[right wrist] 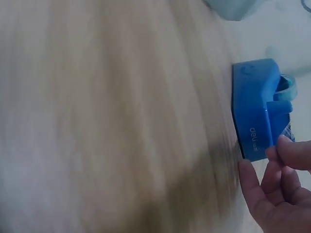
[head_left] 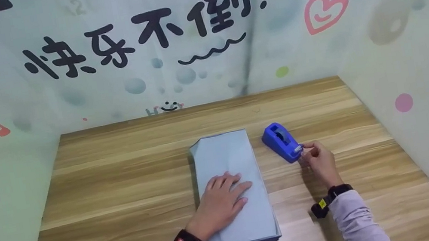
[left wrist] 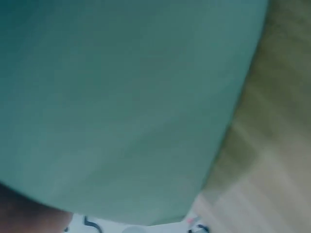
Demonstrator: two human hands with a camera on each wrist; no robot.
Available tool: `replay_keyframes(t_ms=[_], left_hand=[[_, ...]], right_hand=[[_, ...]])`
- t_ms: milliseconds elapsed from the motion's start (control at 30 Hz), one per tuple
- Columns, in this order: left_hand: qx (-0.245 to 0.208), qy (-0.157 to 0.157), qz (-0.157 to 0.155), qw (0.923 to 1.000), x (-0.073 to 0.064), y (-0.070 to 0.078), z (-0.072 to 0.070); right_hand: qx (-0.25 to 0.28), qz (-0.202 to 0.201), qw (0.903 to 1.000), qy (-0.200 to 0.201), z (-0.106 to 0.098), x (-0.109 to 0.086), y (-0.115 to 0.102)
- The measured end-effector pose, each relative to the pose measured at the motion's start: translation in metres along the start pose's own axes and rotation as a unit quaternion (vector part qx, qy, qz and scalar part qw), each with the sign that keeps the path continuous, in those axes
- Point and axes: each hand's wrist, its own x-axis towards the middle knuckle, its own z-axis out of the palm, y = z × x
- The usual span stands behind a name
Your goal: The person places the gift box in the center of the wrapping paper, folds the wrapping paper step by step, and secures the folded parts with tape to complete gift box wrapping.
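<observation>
A flat box-shaped package wrapped in pale blue paper (head_left: 226,153) lies lengthwise on the table. My left hand (head_left: 221,200) rests on its top with the fingers spread. In the left wrist view the blue paper (left wrist: 121,107) fills most of the picture. To the right of the package stands a blue tape dispenser (head_left: 280,142) with a roll of clear tape (right wrist: 285,88) in it. At the dispenser's cutter end, my right hand (head_left: 320,161) pinches the tape's end between thumb and forefinger. The tape itself is hard to make out there.
The wood-grain table (head_left: 121,188) reaches back to a printed cloth wall (head_left: 206,69) with black writing. Cloth walls also flank the table on both sides. Each wrist wears a black strap, the right one with a small camera (head_left: 320,209).
</observation>
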Motion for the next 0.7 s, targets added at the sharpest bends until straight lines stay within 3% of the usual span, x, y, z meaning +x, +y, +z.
replay_keyframes(t_ms=[133,267,367,500,600,700], left_hand=[[-0.016,0.013,0.002,0.9998,-0.004,-0.002,0.006],[-0.016,0.010,0.006,0.9998,-0.007,-0.004,0.008],[-0.012,0.021,0.015,0.9996,-0.008,-0.006,0.008],[-0.005,0.027,0.021,0.9994,-0.008,-0.007,0.009],[-0.002,0.023,0.021,0.9995,-0.007,-0.007,0.010],[-0.005,0.021,0.021,0.9995,-0.006,-0.006,0.011]], right_hand=[[-0.078,-0.046,0.9956,0.025,-0.003,-0.002,0.001],[-0.050,-0.051,0.9974,0.012,-0.003,-0.013,-0.017],[0.041,-0.076,0.9946,-0.057,0.005,-0.024,-0.044],[0.135,-0.104,0.9648,-0.200,0.023,-0.036,-0.074],[0.116,-0.119,0.9526,-0.255,0.036,-0.037,-0.085],[0.069,-0.127,0.9552,-0.259,0.046,-0.037,-0.089]])
